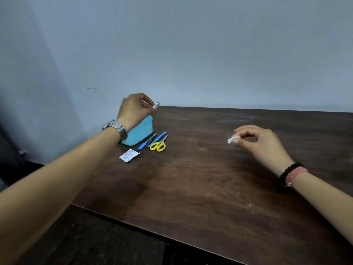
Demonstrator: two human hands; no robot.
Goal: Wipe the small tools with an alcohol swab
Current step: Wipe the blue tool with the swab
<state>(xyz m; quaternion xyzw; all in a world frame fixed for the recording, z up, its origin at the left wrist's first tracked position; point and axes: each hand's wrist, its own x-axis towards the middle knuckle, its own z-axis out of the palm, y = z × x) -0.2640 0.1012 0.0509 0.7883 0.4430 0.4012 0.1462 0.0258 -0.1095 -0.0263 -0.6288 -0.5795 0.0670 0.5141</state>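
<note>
My left hand [133,109] is raised above the blue pouch [140,133] and pinches a small silver metal tool [155,105], likely a nail clipper. My right hand [256,140] hovers over the right side of the table and pinches a folded white alcohol swab [232,139]. On the table beside the pouch lie yellow-handled scissors [159,145], a blue-handled tool [151,140] and dark tweezers [151,137], side by side. A torn white swab wrapper [129,154] lies just in front of them.
The dark wooden table [210,178] stands against a pale blue-grey wall. Its near-left edge runs diagonally past my left forearm, with dark floor below. A metal watch is on my left wrist and bead bracelets are on my right.
</note>
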